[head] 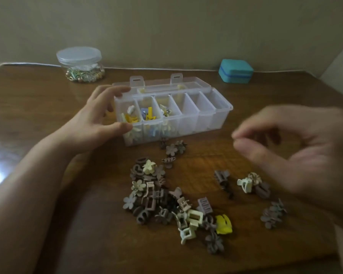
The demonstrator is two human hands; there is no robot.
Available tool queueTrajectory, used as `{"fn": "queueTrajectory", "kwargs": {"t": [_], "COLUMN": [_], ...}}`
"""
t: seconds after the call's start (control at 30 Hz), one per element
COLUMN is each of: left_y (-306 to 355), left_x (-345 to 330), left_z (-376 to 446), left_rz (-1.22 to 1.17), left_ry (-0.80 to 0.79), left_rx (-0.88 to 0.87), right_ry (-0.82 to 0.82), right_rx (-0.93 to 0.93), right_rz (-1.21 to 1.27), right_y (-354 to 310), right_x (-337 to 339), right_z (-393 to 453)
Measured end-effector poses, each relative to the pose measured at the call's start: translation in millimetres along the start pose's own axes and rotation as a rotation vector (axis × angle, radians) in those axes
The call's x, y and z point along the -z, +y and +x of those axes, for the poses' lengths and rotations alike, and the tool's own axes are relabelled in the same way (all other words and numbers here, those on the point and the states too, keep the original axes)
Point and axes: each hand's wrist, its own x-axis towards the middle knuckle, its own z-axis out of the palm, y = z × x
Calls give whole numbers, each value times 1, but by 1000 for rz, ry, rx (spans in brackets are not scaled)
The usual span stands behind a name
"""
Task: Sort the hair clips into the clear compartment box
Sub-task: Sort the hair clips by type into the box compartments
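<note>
The clear compartment box [206, 117] lies open on the wooden table, its lid folded back. Its three left compartments hold yellow, blue and cream clips; the three on the right look bare. My left hand [99, 119] grips the box's left end, thumb at the front and fingers at the back corner. My right hand [297, 147] hovers blurred above the table to the right of the box, fingers loosely curled with nothing seen in them. A heap of brown, grey and cream hair clips [162, 200] lies in front of the box, with a yellow clip [223, 224] at its right edge.
Smaller clip clusters lie at the right [253, 184] and far right [273, 214], and a few flower clips [174, 148] sit just before the box. A lidded clear jar [80, 64] of trinkets and a teal case [236, 71] stand along the wall.
</note>
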Motion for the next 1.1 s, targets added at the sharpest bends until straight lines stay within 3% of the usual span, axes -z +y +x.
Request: {"fn": "queueTrajectory", "kwargs": {"t": [0.2,0.3,0.53,0.7,0.83,0.93,1.0,1.1], "left_y": [2,3,5,11,15,15,15,16], "left_x": [-1,-2,-1,-2,-7,-9,-10,-11], "left_z": [-2,-2,-3,-7,-6,-6,-5,-3], "left_rz": [-24,-34,-22,123,205,248,277,286], "left_ry": [-4,-9,-24,-1,0,23,54,76], "left_rx": [17,28,46,-2,-20,-25,-26,-26], "right_ry": [-336,-394,-253,-113,56,10,-48,37], "right_rx": [81,83,5,-205,-249,-330,-371,-400], "right_rz": [-157,-149,-146,110,187,206,91,64], "right_y": [1,5,17,24,35,55,69,79], "right_x": [-20,-28,-31,-20,-42,-70,-78,-63], "right_z": [-67,-75,-61,13,83,112,115,105]}}
